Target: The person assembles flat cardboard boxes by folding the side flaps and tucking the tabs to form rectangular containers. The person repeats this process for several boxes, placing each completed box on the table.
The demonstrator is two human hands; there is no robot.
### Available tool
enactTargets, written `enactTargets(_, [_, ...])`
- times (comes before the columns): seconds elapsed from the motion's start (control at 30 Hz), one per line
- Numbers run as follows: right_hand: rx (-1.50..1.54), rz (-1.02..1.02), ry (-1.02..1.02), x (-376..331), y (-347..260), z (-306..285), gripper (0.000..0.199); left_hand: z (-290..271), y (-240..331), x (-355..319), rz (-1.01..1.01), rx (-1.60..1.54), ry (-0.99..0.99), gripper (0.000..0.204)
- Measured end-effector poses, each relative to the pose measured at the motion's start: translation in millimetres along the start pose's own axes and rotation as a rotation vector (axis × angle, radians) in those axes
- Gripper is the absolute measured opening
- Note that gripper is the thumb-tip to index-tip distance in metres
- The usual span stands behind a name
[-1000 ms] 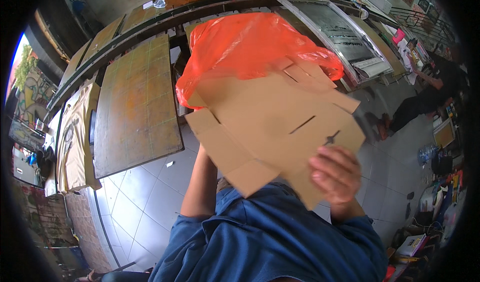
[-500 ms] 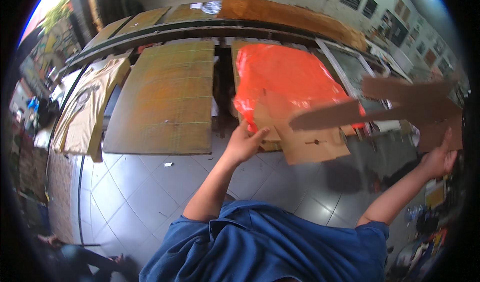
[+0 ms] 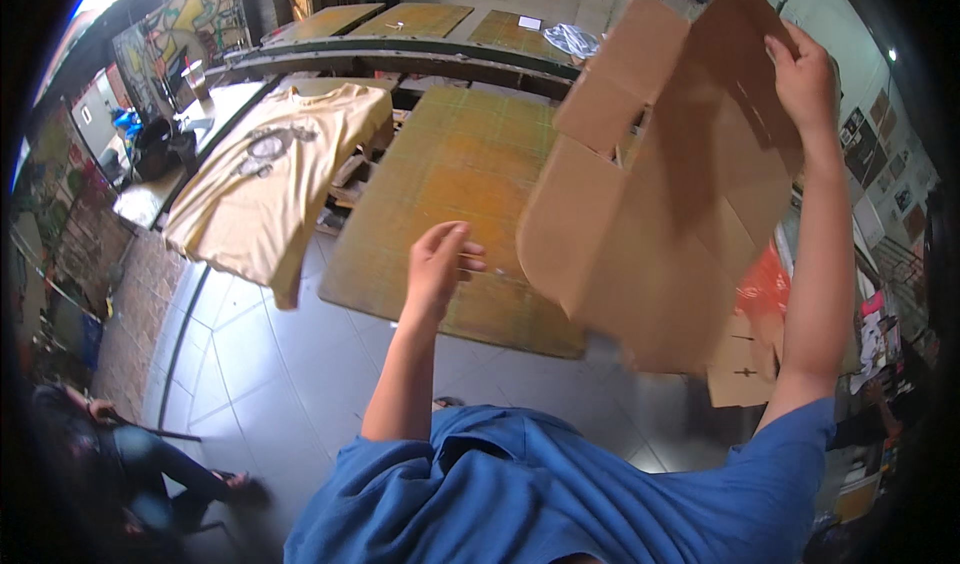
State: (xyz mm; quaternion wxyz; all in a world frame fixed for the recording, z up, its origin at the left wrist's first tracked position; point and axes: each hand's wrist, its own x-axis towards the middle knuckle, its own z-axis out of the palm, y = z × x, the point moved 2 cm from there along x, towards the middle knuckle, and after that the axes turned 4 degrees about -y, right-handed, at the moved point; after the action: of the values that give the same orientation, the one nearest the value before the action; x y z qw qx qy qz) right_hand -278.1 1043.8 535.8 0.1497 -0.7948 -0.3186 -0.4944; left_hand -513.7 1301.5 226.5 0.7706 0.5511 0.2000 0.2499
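A large brown cardboard sheet with folded flaps hangs upright at the right, in front of the table. My right hand is raised and grips its upper right edge. My left hand is in the air in front of a worn flat board with orange stains and green lines. Its fingers are loosely bent and apart, with nothing in them. Behind the sheet, near my right forearm, part of the red plastic shows, with another piece of cardboard below it.
A cream printed T-shirt is stretched over a board at the left. Farther back, more boards lie beyond a dark rail. A seated person is at the lower left, above the tiled floor. A cup stands at the far left.
My view has turned left. My right hand has lifted the cardboard sheet up and inward. My left hand has come away from the red plastic and is now before the stained board.
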Motion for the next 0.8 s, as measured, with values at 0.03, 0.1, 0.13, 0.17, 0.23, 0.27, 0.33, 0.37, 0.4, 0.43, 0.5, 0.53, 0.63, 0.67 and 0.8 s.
enactTargets(0.03, [-0.074,-0.020,0.099,5.7,-18.3,3.4,0.030,-23.3,10.5,6.9,0.049,-0.043,0.056,0.033])
enactTargets(0.1, [-0.047,-0.003,0.185,7.5,-82.0,-1.6,0.028,-78.2,19.8,21.7,0.183,-0.116,0.195,0.029])
enactTargets(0.13, [-0.039,-0.001,0.232,5.9,-104.0,-6.5,0.027,-101.0,23.7,26.0,0.240,-0.122,0.254,0.027])
enactTargets(0.17, [0.024,-0.148,0.255,-2.5,-113.6,0.0,0.025,-120.3,25.9,28.0,0.292,-0.125,0.316,0.025])
enactTargets(0.23, [0.201,-0.232,0.164,-36.5,-182.9,5.7,0.022,-151.2,36.6,28.7,0.386,-0.062,0.380,0.022])
enactTargets(0.27, [0.383,-0.309,0.102,-63.2,-207.3,17.7,0.025,-164.1,40.0,28.6,0.366,-0.020,0.340,0.023])
enactTargets(0.33, [0.522,-0.412,-0.158,-127.4,-254.5,37.1,0.037,-172.2,46.2,31.5,0.477,0.160,0.259,0.030])
enactTargets(0.37, [0.471,-0.349,-0.385,-163.0,-271.6,44.6,0.037,-169.5,48.0,34.1,0.527,0.237,0.199,0.034])
enactTargets(0.4, [0.503,-0.278,-0.503,-199.4,-288.0,63.1,0.033,-168.6,48.4,34.1,0.419,0.497,0.141,0.052])
enactTargets(0.43, [0.539,-0.148,-0.654,-233.0,-304.0,81.4,0.029,-165.5,49.2,35.0,0.491,0.710,0.060,0.056])
enactTargets(0.5, [0.539,-0.108,-0.835,-279.2,-325.3,101.1,0.033,-165.6,39.1,34.0,0.610,1.138,-0.117,0.066])
enactTargets(0.53, [0.539,-0.146,-0.840,-289.1,-332.3,101.4,0.034,-169.2,33.2,28.7,0.429,1.106,-0.183,0.070])
enactTargets(0.63, [0.619,-0.124,-0.906,-303.9,-317.8,105.7,0.047,-187.3,12.6,22.8,0.365,1.231,-0.343,0.061])
enactTargets(0.67, [0.609,-0.084,-0.933,-299.4,-302.6,105.8,0.053,-185.1,13.3,20.0,0.318,1.219,-0.355,0.054])
enactTargets(0.8, [0.452,0.037,-0.962,-312.0,-244.5,105.9,0.043,-180.5,17.1,19.8,0.291,1.208,-0.415,0.057])
